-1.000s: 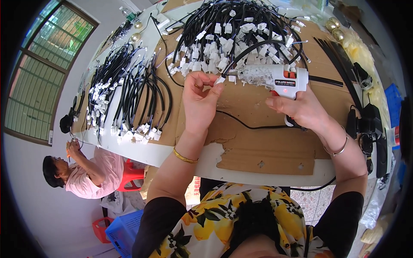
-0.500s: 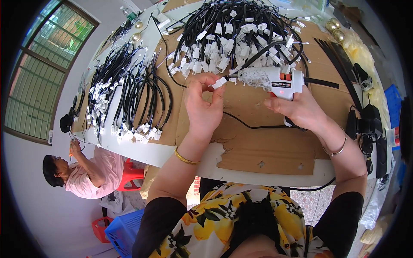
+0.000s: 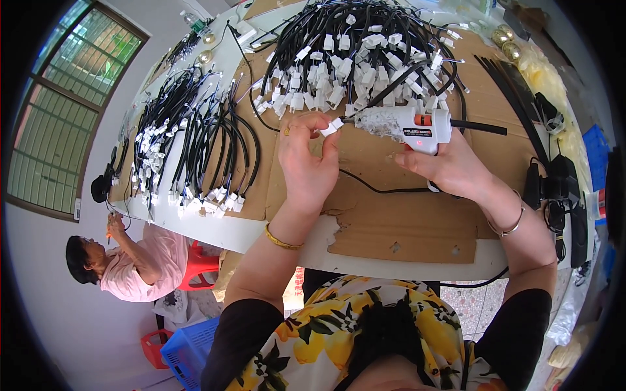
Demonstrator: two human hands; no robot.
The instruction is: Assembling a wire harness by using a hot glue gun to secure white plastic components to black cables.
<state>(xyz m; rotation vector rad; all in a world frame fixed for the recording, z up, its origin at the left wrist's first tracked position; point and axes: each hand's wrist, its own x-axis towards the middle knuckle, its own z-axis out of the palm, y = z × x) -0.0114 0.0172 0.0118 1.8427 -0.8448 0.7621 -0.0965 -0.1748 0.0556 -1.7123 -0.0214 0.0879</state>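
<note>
Left hand [image 3: 305,159] pinching a small white plastic connector [image 3: 331,126], now brought right up to the nozzle of the white hot-glue gun [image 3: 407,125] gripped in right hand [image 3: 450,168], so gluing looks imminent; brown cardboard sheet [image 3: 417,221] on white table [image 3: 215,228], barred window [image 3: 59,111] to the left.

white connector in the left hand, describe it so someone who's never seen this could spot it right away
Start at the brown cardboard sheet covering the table, then find the white glue gun held in the right hand. Just off its nozzle, the left hand pinches a small white connector. Unlike the connectors in the cable pile behind, it alone is lifted in fingertips.
</note>
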